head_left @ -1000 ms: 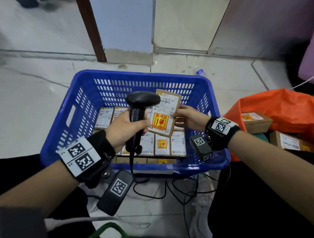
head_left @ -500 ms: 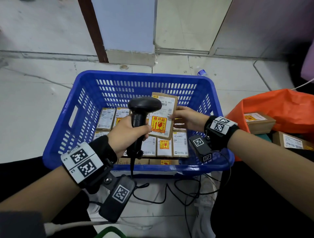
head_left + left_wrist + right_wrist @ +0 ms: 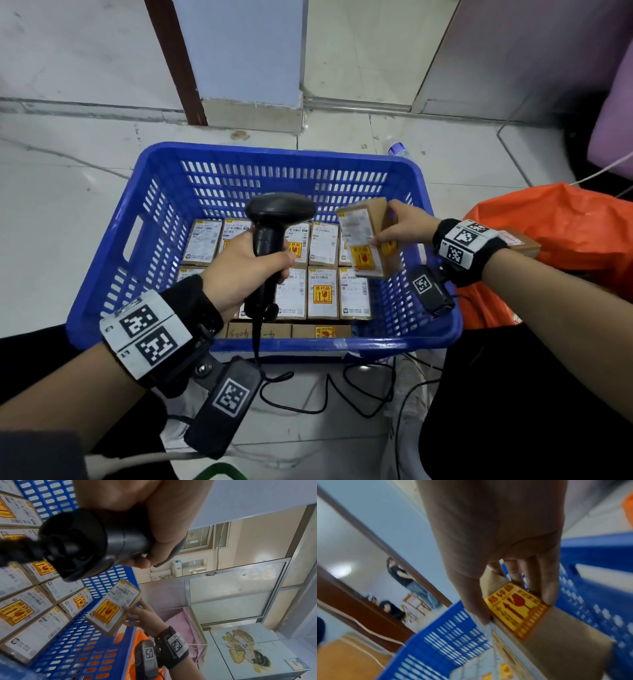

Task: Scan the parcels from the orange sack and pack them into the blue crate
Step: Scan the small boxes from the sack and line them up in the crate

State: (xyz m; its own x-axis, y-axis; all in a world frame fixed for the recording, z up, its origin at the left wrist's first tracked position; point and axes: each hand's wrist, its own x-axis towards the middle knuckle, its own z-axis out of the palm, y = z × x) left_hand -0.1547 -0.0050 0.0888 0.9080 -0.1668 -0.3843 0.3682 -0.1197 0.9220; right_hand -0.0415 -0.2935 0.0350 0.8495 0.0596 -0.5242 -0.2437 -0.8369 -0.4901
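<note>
The left hand [image 3: 245, 270] is wrapped round the black scanner [image 3: 274, 240]; the right hand [image 3: 406, 228] pinches a cardboard parcel [image 3: 368, 236] by its edges, label exposed, above the blue crate [image 3: 164, 219], probably for packing. Parcel rows [image 3: 322, 270] already cover the crate's floor. The orange sack [image 3: 561, 236] lies just beside the crate.

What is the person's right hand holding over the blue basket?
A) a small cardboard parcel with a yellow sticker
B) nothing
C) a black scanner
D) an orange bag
A: the right hand pinches the small parcel above the blue crate; the left hand grips the scanner.
</note>
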